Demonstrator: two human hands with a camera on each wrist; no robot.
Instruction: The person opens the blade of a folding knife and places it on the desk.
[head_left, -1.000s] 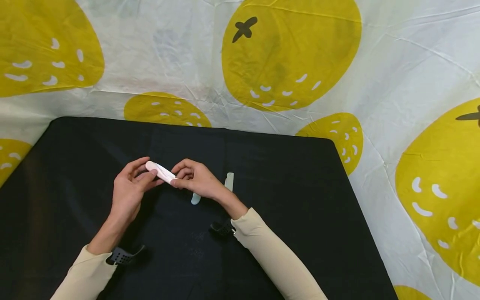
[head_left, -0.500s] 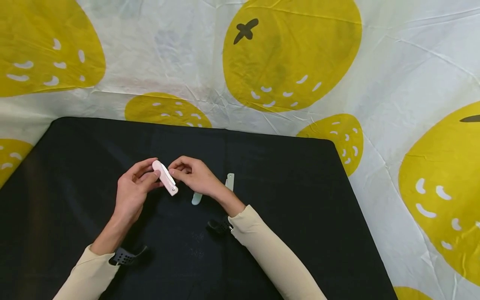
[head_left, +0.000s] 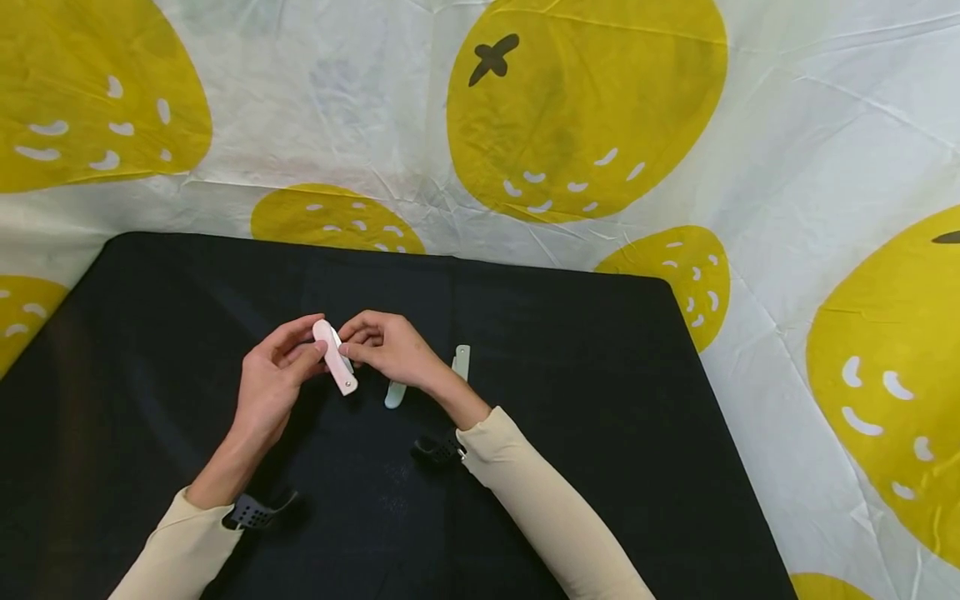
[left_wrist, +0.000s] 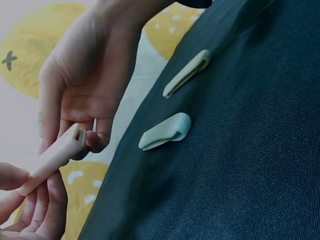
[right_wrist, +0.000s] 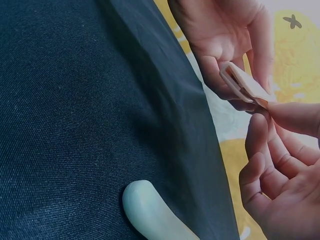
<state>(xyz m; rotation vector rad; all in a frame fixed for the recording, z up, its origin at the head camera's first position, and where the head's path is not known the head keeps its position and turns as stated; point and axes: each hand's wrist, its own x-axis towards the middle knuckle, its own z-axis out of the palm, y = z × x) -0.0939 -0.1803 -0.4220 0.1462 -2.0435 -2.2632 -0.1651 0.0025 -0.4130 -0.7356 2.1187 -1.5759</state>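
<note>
A pink folding knife (head_left: 340, 371) is held in the air over the black table. My left hand (head_left: 270, 379) grips its handle, thumb on the near face and fingers behind. Along the handle's right side shows a white blade edge, which the thumb and forefinger of my right hand (head_left: 393, 346) pinch. In the right wrist view, those fingertips meet at the edge of the pink knife (right_wrist: 245, 85). Below the right hand lie a light blue folding knife (head_left: 394, 395) and a pale green one (head_left: 462, 360), both partly hidden by the right hand and wrist.
A black cloth (head_left: 600, 433) covers the table. Behind and around it hangs a white sheet (head_left: 337, 100) with big yellow fruit prints. Each wrist wears a dark strap (head_left: 255, 511) at the cuff of a beige sleeve (head_left: 180, 542).
The pink knife has turned steeper and shifted slightly right with my left hand. My right fingers have moved from its lower end to the blade edge on its right side.
</note>
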